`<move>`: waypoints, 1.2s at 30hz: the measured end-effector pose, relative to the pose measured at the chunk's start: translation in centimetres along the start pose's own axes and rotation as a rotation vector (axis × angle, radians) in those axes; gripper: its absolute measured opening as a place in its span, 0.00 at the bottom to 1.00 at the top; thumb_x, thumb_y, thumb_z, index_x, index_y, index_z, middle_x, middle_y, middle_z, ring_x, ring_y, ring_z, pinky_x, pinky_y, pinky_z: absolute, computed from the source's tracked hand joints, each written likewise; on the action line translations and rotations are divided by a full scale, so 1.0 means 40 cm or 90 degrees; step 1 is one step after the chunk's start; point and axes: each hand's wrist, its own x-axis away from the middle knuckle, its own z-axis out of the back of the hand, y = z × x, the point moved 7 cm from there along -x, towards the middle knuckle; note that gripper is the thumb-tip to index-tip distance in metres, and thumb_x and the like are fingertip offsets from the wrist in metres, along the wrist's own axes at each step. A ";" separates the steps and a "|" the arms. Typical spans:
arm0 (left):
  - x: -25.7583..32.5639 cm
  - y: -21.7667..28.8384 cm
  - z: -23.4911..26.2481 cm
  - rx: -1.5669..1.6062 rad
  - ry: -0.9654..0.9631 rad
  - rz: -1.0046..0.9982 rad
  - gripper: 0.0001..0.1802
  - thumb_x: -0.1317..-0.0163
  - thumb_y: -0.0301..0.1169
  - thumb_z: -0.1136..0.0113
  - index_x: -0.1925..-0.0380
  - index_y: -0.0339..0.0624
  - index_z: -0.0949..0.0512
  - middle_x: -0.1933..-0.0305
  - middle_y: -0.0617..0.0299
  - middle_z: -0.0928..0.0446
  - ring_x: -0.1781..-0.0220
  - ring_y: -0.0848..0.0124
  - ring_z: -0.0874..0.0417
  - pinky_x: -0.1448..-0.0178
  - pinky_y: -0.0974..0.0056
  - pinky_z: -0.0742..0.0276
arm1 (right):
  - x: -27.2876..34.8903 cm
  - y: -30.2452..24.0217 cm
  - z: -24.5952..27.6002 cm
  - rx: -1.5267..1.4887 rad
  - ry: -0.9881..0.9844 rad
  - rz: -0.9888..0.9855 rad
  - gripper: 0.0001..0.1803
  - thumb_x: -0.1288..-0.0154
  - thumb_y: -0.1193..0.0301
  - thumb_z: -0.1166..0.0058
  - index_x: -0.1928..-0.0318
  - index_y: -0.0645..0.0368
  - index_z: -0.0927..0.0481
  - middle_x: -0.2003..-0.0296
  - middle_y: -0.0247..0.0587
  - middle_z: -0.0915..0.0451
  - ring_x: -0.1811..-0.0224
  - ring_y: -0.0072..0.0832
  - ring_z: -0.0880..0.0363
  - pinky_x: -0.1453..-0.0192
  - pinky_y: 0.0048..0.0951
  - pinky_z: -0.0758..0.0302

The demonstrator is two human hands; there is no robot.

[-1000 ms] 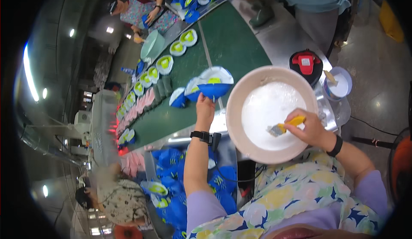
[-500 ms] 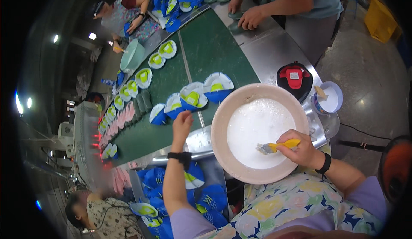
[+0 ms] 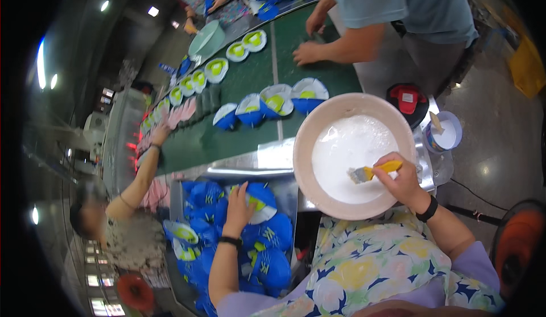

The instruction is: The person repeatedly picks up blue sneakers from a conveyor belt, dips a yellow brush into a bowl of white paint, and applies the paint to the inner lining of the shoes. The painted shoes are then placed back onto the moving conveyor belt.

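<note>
In my right hand [image 3: 400,179] is a paintbrush [image 3: 372,172] with a yellow handle. Its bristles are over the white liquid [image 3: 348,146] inside a wide beige basin [image 3: 302,169]. My left hand [image 3: 239,208] reaches over a bin of blue shoe uppers [image 3: 273,231] with lime-green linings. Its fingers are spread and lie at a blue-and-white upper [image 3: 264,206] on top of the pile; I see no clear grip on it. Beyond, a row of similar uppers [image 3: 277,99] stands on the green conveyor belt [image 3: 199,143], white undersides turned up.
A red-and-black item [image 3: 407,98] and a small tub with a brush [image 3: 446,132] sit right of the basin. A co-worker in a blue shirt [image 3: 369,4] handles dark pieces on the belt. Another person's arm [image 3: 145,169] reaches over pink pieces at left. A fan [image 3: 520,243] stands at right.
My left hand has moved from beside the belt's uppers down to the bin. The brush stays over the basin. The blue-shirted co-worker's hands have moved onto the belt; the left co-worker's arm now reaches over it.
</note>
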 end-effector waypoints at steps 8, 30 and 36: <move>-0.109 0.062 0.207 0.057 0.286 -0.011 0.14 0.44 0.19 0.46 0.55 0.36 0.26 0.52 0.44 0.24 0.50 0.46 0.22 0.48 0.53 0.26 | 0.012 0.082 0.003 -0.139 0.025 -0.097 0.07 0.32 0.76 0.41 0.56 0.62 0.24 0.62 0.36 0.20 0.61 0.20 0.20 0.55 0.21 0.24; -0.043 0.150 -0.088 -0.129 -0.105 -0.074 0.18 0.44 0.29 0.36 0.53 0.36 0.24 0.59 0.45 0.21 0.56 0.44 0.19 0.52 0.51 0.21 | -0.087 -0.061 -0.233 0.108 -0.369 0.070 0.11 0.36 0.70 0.38 0.59 0.62 0.24 0.70 0.49 0.18 0.67 0.40 0.17 0.61 0.36 0.24; -0.061 0.095 0.125 0.551 0.026 0.068 0.26 0.40 0.16 0.47 0.39 0.34 0.28 0.51 0.55 0.17 0.50 0.68 0.17 0.45 0.65 0.21 | -0.042 -0.082 -0.189 0.255 -0.442 0.189 0.14 0.40 0.69 0.38 0.58 0.63 0.25 0.66 0.54 0.18 0.63 0.52 0.18 0.57 0.48 0.23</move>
